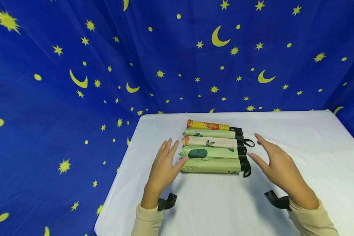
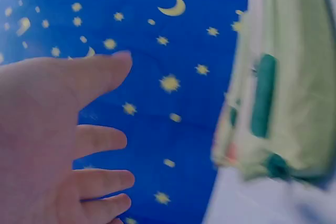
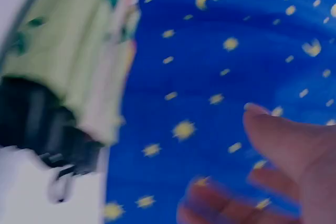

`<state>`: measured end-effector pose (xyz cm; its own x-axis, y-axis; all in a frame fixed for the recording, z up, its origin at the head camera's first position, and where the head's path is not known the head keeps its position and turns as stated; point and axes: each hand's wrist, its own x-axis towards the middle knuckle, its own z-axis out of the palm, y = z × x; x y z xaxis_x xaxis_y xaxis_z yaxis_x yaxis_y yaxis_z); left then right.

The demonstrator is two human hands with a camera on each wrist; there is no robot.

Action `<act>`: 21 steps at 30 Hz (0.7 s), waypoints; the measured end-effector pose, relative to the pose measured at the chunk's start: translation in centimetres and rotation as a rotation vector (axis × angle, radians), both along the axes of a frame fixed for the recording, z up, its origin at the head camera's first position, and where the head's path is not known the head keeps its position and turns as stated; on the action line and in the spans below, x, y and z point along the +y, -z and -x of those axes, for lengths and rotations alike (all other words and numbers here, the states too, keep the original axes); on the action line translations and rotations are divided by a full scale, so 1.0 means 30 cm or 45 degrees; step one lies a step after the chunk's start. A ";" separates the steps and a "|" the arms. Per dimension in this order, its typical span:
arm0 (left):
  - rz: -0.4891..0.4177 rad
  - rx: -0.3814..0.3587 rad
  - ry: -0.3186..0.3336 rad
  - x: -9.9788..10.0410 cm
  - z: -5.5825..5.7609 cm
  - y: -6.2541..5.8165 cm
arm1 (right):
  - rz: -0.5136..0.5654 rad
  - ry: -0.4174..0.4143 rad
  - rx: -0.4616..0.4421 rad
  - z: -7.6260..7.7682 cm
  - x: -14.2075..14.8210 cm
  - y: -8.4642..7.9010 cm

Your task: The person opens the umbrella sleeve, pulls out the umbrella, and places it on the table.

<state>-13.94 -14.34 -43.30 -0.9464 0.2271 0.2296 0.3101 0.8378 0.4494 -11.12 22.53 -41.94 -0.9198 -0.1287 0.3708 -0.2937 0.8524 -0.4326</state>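
Several folded umbrellas lie side by side in a row on the white table, their black handles pointing right. Farthest back is a yellow umbrella with orange slices (image 1: 212, 126); a cream one (image 1: 215, 142) lies mid-row, and a plain light-green one (image 1: 210, 165) is nearest. My left hand (image 1: 163, 167) is at the row's left end, fingers extended, thumb close to the nearest umbrella; contact cannot be told. Off the handle end, my right hand (image 1: 278, 167) is spread with nothing in it. Both wrist views show the hands holding nothing, with green umbrellas (image 2: 304, 77) beside them.
A white cloth (image 1: 212, 206) covers the table. Behind and to the left hangs a blue curtain (image 1: 177, 59) with yellow moons and stars. Black wrist mounts (image 1: 167, 201) sit on both wrists. Wrist loops (image 1: 249, 143) stick out from the umbrella handles.
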 end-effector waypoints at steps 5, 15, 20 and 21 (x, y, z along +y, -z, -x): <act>-0.326 -0.068 -0.041 -0.047 0.011 0.113 | 0.141 -0.018 0.223 0.014 0.044 0.142; -0.766 -0.236 0.026 -0.075 0.033 0.294 | 0.344 0.030 0.023 0.035 0.071 0.361; -0.725 -0.317 0.061 -0.063 0.041 0.324 | 0.232 -0.047 -0.081 0.053 0.062 0.399; -0.705 -0.327 0.071 -0.060 0.046 0.328 | 0.217 -0.058 -0.097 0.057 0.061 0.403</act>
<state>-15.30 -16.13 -53.15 -0.9773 0.1902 0.0937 0.1707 0.4439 0.8797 -12.83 24.34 -54.03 -0.9407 -0.1120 0.3201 -0.2910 0.7513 -0.5923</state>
